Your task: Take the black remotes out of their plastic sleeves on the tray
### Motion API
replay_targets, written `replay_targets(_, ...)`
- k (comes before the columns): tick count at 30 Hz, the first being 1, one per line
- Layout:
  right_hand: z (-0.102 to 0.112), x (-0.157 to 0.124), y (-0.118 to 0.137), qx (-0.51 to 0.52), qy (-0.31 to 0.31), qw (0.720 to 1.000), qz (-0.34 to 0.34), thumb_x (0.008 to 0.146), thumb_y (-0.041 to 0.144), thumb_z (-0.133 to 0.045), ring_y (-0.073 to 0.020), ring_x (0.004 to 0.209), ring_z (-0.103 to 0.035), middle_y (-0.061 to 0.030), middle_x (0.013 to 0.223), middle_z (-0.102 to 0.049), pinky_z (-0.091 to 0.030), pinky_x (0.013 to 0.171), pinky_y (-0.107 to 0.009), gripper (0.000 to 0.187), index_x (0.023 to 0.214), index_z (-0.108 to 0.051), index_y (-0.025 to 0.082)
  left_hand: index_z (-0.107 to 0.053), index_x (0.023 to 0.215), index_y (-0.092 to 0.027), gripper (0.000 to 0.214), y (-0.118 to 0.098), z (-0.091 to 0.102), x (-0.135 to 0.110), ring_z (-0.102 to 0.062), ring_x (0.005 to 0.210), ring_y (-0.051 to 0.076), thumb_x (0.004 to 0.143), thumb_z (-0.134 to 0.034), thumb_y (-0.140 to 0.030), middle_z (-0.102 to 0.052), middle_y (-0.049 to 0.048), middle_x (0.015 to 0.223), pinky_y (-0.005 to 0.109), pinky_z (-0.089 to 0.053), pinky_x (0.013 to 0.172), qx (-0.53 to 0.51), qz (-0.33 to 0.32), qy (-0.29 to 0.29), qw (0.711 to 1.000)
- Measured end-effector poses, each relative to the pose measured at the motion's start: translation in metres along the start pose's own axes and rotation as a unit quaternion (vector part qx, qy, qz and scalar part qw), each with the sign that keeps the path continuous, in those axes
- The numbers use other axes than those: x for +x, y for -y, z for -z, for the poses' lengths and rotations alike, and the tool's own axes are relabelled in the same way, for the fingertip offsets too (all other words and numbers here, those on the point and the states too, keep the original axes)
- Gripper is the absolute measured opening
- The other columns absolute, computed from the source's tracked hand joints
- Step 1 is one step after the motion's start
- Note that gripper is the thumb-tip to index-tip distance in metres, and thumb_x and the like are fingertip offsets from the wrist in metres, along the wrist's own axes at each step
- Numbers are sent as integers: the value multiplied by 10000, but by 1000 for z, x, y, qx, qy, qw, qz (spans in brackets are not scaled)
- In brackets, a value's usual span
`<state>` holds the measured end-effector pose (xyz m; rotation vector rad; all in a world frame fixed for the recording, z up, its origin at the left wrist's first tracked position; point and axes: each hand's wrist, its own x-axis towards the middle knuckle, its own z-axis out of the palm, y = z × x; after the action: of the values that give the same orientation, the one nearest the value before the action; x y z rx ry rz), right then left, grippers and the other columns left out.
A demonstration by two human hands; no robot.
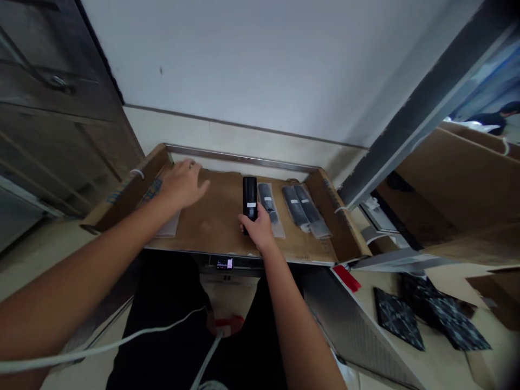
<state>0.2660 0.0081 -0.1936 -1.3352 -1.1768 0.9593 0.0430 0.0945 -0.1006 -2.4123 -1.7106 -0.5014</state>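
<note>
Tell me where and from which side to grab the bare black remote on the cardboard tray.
Grip the black remote at its near end, coming from the near edge, as the right hand does. It lies flat, lengthwise away from the person, and a bagged remote crowds its right side.

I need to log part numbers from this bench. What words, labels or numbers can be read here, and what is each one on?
No text here can be read.
White label on the black remote under the right hand: too small and blurred.
White labels on the bagged remotes: blurred.
Small lit display on the bench edge: blurred.
Printing on the cardboard tray wall: illegible.
</note>
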Motion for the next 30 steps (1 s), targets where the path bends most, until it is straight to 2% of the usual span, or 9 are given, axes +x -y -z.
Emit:
replay_targets(3,0,0,0,-4,1,1000,0,722,384,-672,-140,495,-570,73,628,-526,-449,461,-253,301,903,-475,247,-557,1315,-187,478,-1,-30,-39,-440,1333,369,919,-431,-424,-449,161,1478,519,-357,1085,17,-20,94,995)
replay_targets(6,0,0,1,-4,0,1000,2,722,373,-671,-137,493,-570,73,629,-520,-447,455,-248,294,904,-477,247,-556,1350,-207,488,24,-48,-54,-407,1376,361,887,-409,-254,-441,150,1496,534,-316,1130,44,-12,112,993)
replay_targets(9,-1,0,1,10,3,1000,3,715,375,-679,-134,483,-564,79,621,-510,-447,445,-245,305,898,-471,247,-614,1276,-175,485,55,-46,-50,-353,1420,346,832,-419,-162,-452,141,1485,500,-282,1172,73,-36,90,993)
replay_targets(12,-1,1,2,9,-1,1000,-2,720,390,-692,-132,484,-569,78,621,-530,-457,446,-243,316,896,-474,244,-624,1249,-169,464,66,-33,-44,-364,1416,316,839,-406,-161,-460,134,1478,466,-298,1178,51,-66,73,994)
replay_targets(14,-1,1,3,19,-1,1000,-8,733,416,-700,-132,486,-578,76,626,-539,-469,449,-245,333,899,-469,243,-610,1261,-159,445,57,-29,-45,-405,1390,284,889,-371,-205,-479,137,1457,423,-306,1184,13,-84,51,995)
replay_targets(17,-1,1,6,72,8,997,-20,753,468,-698,-131,476,-587,77,652,-541,-491,443,-254,375,923,-448,246,-593,1276,-152,442,28,-34,-55,-487,1322,253,951,-334,-303,-518,134,1420,372,-348,1162,-51,-95,51,993)
replay_targets(21,0,-1,9,134,5,990,-46,779,500,-662,-132,471,-608,56,751,-582,-505,407,-263,384,960,-437,248,-515,1386,-173,521,-1,-56,-68,-420,1390,309,967,-363,-443,-437,147,1513,465,-329,1166,-54,-35,81,995)
replay_targets(25,0,-1,12,149,-1,987,-67,752,414,-639,-131,468,-616,59,760,-595,-486,371,-240,328,953,-443,245,-461,1438,-172,566,1,-72,-66,-348,1440,319,975,-361,-481,-378,147,1558,501,-291,1178,-48,37,54,997)
replay_targets(30,-3,-1,16,146,-6,987,-72,705,338,-625,-129,470,-611,63,733,-606,-484,362,-229,298,931,-458,239,-484,1407,-114,563,9,-79,-57,-375,1420,315,969,-402,-459,-408,177,1529,482,-297,1178,-64,46,30,996)
